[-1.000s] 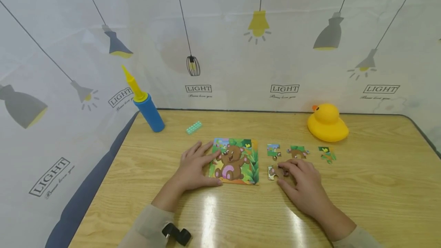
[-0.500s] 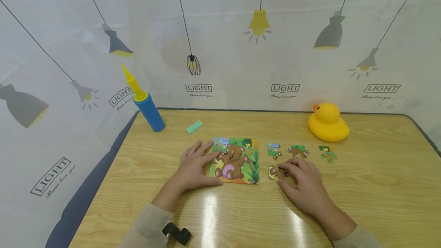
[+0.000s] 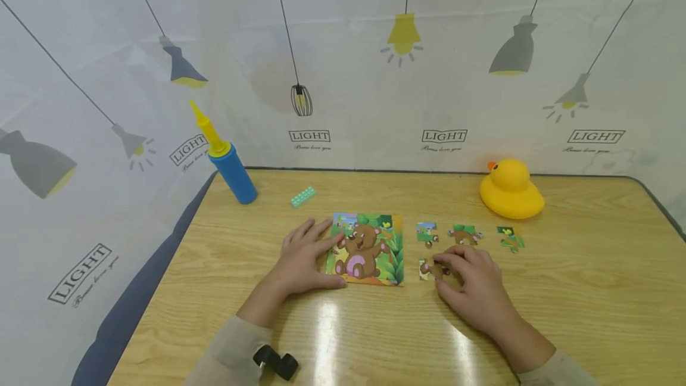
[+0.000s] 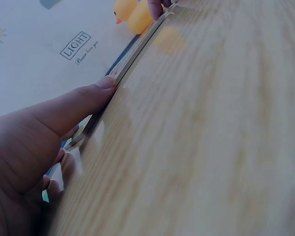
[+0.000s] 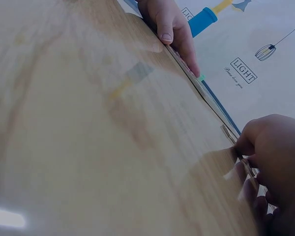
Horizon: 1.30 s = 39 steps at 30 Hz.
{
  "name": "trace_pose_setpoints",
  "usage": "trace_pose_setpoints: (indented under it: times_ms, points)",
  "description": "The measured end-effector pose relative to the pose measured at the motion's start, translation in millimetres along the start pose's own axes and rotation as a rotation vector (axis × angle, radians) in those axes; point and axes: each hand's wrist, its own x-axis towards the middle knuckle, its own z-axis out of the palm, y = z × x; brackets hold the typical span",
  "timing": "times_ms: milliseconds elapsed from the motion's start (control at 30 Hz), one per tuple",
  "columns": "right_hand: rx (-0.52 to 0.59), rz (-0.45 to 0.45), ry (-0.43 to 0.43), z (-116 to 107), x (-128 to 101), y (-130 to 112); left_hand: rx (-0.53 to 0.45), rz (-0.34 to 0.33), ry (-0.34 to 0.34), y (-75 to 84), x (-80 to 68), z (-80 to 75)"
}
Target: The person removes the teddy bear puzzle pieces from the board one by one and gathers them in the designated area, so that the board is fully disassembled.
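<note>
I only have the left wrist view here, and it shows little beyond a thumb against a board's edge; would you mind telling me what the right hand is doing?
Observer: The right hand pinches a loose puzzle piece lying on the table, just right of the puzzle board.
Operator: Thank you. Are there other loose pieces?
Observer: Yes, three more lie in a row beyond that hand, between it and the yellow duck.
Operator: And what does the board's picture show?
Observer: A brown bear among green leaves; the left hand rests on the board's left edge.
Operator: Anything to the left?
Observer: A blue and yellow pump stands at the far left corner.
</note>
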Motion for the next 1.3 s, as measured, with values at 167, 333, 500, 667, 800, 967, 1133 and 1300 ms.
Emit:
trace_pose_setpoints:
  times_ms: [167, 333, 500, 667, 800, 967, 1133, 1300]
  points:
    - [0.002, 0.010, -0.009, -2.2, 1.4, -1.3, -0.001, -0.004, 0.002, -0.5, 0.6, 0.2]
    - [0.012, 0.028, -0.015, -1.2, 2.0, -0.5, 0.003, -0.004, -0.001, -0.8, 0.9, 0.3]
    - [-0.042, -0.001, 0.027, 4.1, 4.9, -1.1, -0.003, -0.007, 0.007, -2.0, -1.0, -0.6]
    - [-0.155, -0.123, 0.127, 14.8, 13.6, -10.3, -0.007, -0.012, 0.022, -3.5, -3.2, -2.0]
    - [-0.189, -0.207, 0.170, 24.9, 22.0, -22.5, -0.007, -0.009, 0.030, -4.6, -3.8, -1.6]
    - [-0.200, -0.235, 0.149, 38.6, 32.6, -37.7, -0.013, -0.003, 0.028, -3.2, -2.9, -1.4]
    - [-0.184, -0.226, 0.144, 51.2, 42.1, -48.6, -0.007, -0.003, 0.021, -3.4, -0.6, 1.2]
    - [-0.177, -0.219, 0.134, 62.1, 51.4, -58.3, -0.011, -0.009, 0.028, -2.4, 0.6, 2.3]
